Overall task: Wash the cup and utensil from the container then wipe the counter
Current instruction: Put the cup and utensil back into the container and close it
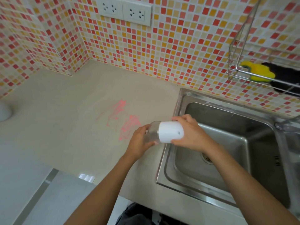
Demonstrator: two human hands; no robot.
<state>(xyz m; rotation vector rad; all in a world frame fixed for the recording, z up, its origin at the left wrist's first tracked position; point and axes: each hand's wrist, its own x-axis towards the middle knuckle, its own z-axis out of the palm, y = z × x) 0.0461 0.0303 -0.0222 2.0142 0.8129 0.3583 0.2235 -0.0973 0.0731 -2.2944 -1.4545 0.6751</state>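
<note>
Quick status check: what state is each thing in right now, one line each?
White container: on its side, held by right hand.
Clear cup: gripped by left hand, at the container's mouth.
Counter: marked with pink scribbles.
Sink: no dishes inside.
Yellow sponge: in wire rack.

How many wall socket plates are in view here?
2. Both are on the tiled wall above the counter, side by side: the left socket plate and the right socket plate. None seem hidden.

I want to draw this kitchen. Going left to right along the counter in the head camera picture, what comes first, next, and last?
White bowl-like thing at the edge → pink scribble → left hand → white container → right hand → sink → yellow sponge in the rack.
</note>
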